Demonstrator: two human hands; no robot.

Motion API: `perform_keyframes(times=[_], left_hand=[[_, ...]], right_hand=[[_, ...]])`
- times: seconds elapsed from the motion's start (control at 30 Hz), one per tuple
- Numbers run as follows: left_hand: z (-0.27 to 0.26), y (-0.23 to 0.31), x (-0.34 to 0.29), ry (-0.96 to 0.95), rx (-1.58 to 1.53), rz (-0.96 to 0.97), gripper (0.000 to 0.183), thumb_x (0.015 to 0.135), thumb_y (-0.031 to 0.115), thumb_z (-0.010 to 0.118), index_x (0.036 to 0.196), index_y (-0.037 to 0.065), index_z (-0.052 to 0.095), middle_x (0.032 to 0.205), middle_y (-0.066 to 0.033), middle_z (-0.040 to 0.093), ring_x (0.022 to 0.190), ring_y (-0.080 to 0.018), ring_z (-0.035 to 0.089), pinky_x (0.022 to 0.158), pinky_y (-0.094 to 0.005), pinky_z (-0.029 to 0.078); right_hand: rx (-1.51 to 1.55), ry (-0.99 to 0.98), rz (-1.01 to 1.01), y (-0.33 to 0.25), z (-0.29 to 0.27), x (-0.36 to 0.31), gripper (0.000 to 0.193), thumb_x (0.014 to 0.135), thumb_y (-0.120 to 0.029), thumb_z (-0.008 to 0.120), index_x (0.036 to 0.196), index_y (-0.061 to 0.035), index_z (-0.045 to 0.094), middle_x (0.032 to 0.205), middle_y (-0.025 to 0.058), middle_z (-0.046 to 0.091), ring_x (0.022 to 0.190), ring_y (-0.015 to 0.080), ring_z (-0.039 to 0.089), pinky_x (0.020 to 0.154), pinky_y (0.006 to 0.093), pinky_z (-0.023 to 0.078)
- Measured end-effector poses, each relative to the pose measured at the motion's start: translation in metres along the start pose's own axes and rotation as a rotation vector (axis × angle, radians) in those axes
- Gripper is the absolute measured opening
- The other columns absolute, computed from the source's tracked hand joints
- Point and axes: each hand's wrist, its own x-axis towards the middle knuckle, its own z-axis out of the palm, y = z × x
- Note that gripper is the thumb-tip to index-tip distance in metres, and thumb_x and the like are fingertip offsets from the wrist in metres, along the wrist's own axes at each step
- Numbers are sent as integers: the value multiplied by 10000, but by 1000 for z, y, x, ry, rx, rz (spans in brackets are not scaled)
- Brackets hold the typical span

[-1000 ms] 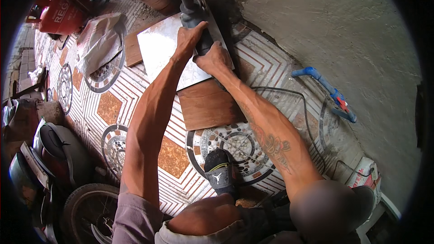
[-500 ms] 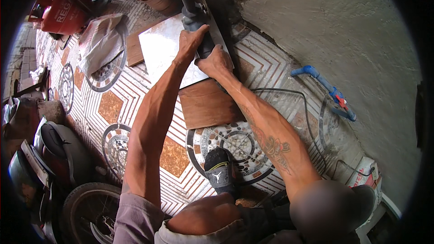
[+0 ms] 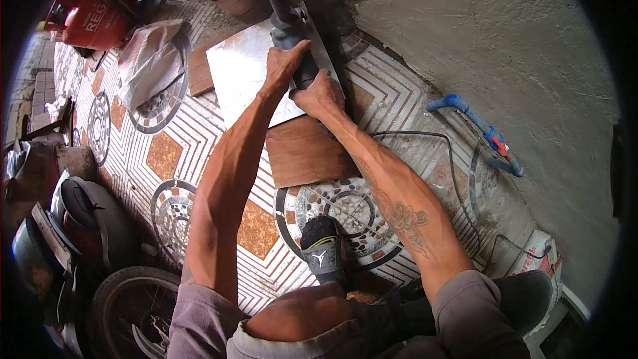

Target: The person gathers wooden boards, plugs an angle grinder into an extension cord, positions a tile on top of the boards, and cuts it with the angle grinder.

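Observation:
Both my hands are closed around a dark grey corded power tool point(image 3: 286, 26), by its shape an angle grinder. A hollow-ended round handle rises from its far end. My left hand point(image 3: 284, 63) wraps the middle of the body. Nearer to me, my right hand point(image 3: 320, 95) grips the rear part. The tool is over the right side of a glossy white tile point(image 3: 239, 73), and any disc on it is hidden. Under the tile lies a brown wooden board point(image 3: 309, 159), showing at the near edge and at the left.
A black cord point(image 3: 425, 134) runs along the floor at the right. Blue pipe point(image 3: 475, 119) with a red valve handle stands by the grey wall point(image 3: 498, 33). Farther left are a white sack point(image 3: 149, 60) and a red gas cylinder point(image 3: 96, 20). A wheel point(image 3: 126, 306) is at lower left.
The tool and my hands sit slightly lower and to the right in view; the tile and board have shifted similarly, slightly right. Both hands keep their grip.

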Motion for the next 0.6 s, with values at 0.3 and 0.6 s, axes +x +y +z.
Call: perform_keyframes(times=[0.3,0.6], left_hand=[[-1,0,-10,-28,-13,-9,439,710,315,720,860,-91,650,769,-110,653,689,-170,605,627,-321,479],[0,1,-17,-28,-13,7,435,711,319,714,855,-86,649,764,-100,647,685,-166,598,618,-315,474]], right_hand=[[24,-63,19,3,-3,-6,660,639,-241,722,1152,88,469,1072,258,612,1006,382,615,855,405,509],[40,-53,0,5,-5,-12,626,642,-235,719,1121,87,477,1034,263,623,987,383,623,846,416,510]])
